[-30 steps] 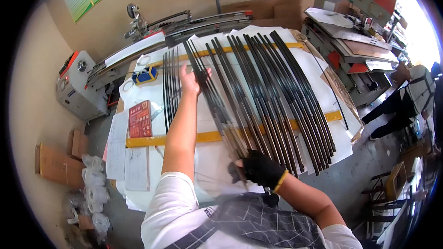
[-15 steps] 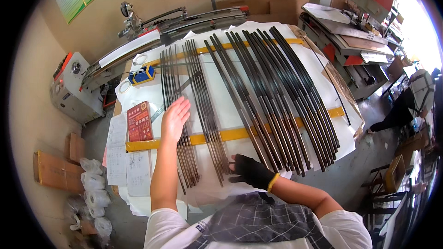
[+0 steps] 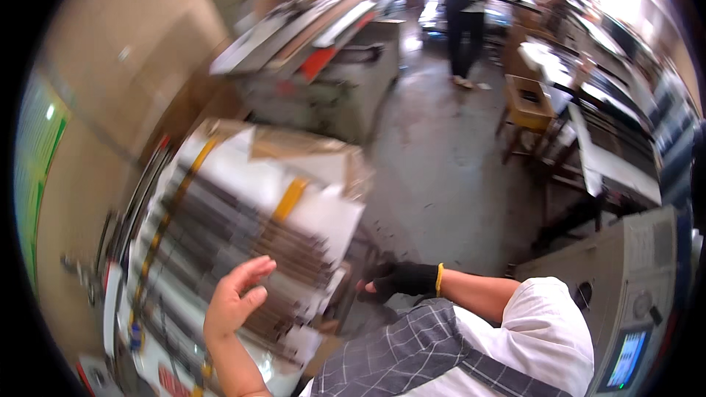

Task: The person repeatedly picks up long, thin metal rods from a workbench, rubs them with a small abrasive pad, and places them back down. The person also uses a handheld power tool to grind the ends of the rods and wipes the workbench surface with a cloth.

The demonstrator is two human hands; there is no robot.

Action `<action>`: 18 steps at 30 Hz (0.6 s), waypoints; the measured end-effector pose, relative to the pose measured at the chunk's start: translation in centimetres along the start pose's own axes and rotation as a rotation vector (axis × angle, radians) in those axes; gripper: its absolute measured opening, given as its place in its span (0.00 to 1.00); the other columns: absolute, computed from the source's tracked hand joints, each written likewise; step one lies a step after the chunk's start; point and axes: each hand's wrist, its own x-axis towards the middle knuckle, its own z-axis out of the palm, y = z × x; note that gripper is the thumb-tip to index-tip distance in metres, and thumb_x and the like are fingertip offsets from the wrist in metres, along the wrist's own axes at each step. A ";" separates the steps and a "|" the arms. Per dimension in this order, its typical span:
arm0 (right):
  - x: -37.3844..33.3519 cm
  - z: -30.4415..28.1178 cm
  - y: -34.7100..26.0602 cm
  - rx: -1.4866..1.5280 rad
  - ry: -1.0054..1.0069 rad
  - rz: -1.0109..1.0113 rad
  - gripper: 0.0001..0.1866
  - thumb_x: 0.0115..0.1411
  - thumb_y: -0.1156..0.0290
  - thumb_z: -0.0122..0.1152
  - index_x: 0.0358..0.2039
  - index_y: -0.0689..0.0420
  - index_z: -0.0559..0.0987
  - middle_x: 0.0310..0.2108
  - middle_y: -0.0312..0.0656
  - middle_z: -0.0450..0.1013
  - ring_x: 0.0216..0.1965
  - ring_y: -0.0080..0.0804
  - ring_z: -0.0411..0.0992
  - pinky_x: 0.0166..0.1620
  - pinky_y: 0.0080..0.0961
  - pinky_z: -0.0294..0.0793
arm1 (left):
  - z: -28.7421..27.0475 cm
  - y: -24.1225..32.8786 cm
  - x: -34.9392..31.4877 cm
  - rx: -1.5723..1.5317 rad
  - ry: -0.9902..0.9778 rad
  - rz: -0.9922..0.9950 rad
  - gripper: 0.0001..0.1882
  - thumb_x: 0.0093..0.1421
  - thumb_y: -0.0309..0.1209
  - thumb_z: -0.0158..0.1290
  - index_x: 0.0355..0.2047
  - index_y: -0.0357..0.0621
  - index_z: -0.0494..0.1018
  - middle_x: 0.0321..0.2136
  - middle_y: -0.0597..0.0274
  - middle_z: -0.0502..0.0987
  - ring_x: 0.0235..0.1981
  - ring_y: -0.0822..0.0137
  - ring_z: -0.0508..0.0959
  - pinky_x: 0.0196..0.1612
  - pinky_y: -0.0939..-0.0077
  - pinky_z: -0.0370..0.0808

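Note:
My bare left hand [image 3: 237, 298] hovers over the near part of the table, fingers loosely bent and apart, holding nothing. Below it, rows of long dark rods [image 3: 213, 217] lie on white paper [image 3: 342, 224], blurred by motion. Yellow strips [image 3: 291, 198] run crosswise at the rods. My right hand [image 3: 401, 279] wears a black glove with a yellow cuff and bare fingertips. It is off the table's side, in front of my checked apron [image 3: 390, 353], with fingers somewhat smeared but apart and nothing visible in them.
A cluttered machine bench [image 3: 316, 88] stands beyond the table. A wooden stool [image 3: 528, 99] and black-framed racks [image 3: 610, 147] are to the right. A grey cabinet with a lit screen [image 3: 627, 359] is close at lower right. Two people [image 3: 467, 15] are far back on the grey floor [image 3: 434, 169].
My view has swung right, so the table now lies at lower left. My right hand has left the rod ends and is beside the table. My left hand's fingers are more bent.

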 end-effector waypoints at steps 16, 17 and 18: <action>-11.7 -24.7 -2.5 0.347 0.471 -0.253 0.18 0.65 0.64 0.53 0.51 0.61 0.74 0.45 0.43 0.75 0.47 0.27 0.72 0.51 0.25 0.70 | 31.5 5.8 44.1 0.830 -1.058 0.499 0.28 0.63 0.40 0.51 0.60 0.40 0.63 0.56 0.46 0.69 0.57 0.50 0.69 0.58 0.64 0.66; -10.8 -27.3 -2.1 0.282 0.459 -0.295 0.18 0.66 0.64 0.53 0.51 0.61 0.74 0.45 0.44 0.75 0.46 0.27 0.72 0.51 0.26 0.71 | 33.0 5.2 46.1 0.868 -1.106 0.441 0.27 0.63 0.40 0.51 0.60 0.40 0.64 0.56 0.46 0.70 0.57 0.49 0.69 0.58 0.64 0.67; -10.2 -30.3 -2.3 0.198 0.474 -0.362 0.17 0.65 0.64 0.54 0.50 0.62 0.74 0.44 0.44 0.76 0.44 0.27 0.73 0.49 0.26 0.72 | 34.5 4.7 48.4 0.902 -1.150 0.383 0.26 0.64 0.40 0.50 0.59 0.41 0.64 0.55 0.46 0.70 0.56 0.49 0.70 0.57 0.64 0.67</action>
